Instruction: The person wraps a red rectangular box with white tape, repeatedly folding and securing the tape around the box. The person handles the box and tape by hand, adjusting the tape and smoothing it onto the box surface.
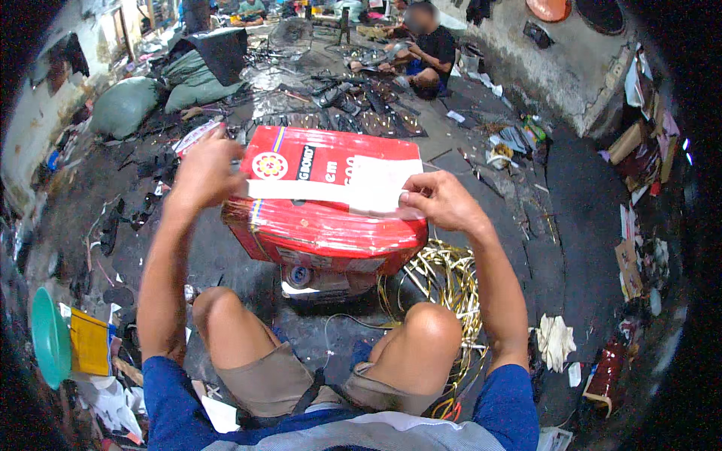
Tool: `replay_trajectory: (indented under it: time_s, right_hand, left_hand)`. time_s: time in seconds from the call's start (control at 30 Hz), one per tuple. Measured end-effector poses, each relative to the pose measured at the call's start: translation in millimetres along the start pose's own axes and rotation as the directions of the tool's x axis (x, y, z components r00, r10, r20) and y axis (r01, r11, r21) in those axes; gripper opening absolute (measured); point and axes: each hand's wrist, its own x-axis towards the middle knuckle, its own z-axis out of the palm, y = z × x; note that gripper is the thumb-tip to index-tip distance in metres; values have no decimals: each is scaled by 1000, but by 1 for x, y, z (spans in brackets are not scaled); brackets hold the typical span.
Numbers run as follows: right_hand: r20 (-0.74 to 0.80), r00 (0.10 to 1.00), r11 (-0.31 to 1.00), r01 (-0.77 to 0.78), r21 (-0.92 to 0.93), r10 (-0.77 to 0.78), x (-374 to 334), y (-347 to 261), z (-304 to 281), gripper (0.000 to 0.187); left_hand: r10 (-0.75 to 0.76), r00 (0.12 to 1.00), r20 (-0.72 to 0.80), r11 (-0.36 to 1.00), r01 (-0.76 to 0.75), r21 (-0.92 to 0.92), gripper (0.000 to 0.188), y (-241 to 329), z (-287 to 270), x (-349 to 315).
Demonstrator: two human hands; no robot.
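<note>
A red cardboard box (323,233) with a flower emblem and worn, taped edges stands in front of my knees. Across its top runs a narrow white strip (301,189), meeting a wider white sheet (380,177) on the right half. My left hand (204,174), slightly blurred, is closed at the strip's left end. At the sheet's right edge, the thumb and fingers of my right hand (445,201) are pinched together on the white material. Whether strip and sheet are one piece, I cannot tell. A white and red item (199,137) shows just behind my left hand.
Under the box is a low support (327,286). Tangled yellow and white strips (444,278) lie by my right knee. At left stand a green basin (50,338) and a yellow container (90,342). Sacks (128,107), dark pieces (361,98) and a seated person (432,52) are farther off.
</note>
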Motion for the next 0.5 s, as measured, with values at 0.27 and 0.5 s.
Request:
replay_trajectory:
  time_s: [0.27, 0.5]
  right_hand:
    - [-191, 979, 992, -90, -90, 72, 3, 14, 14, 24]
    - [-323, 943, 970, -4, -244, -78, -13, 6, 25, 16]
  left_hand:
    - [242, 959, -147, 512, -255, -821, 38, 175, 143, 46]
    - [142, 977, -158, 515, -209, -831, 24, 181, 149, 37]
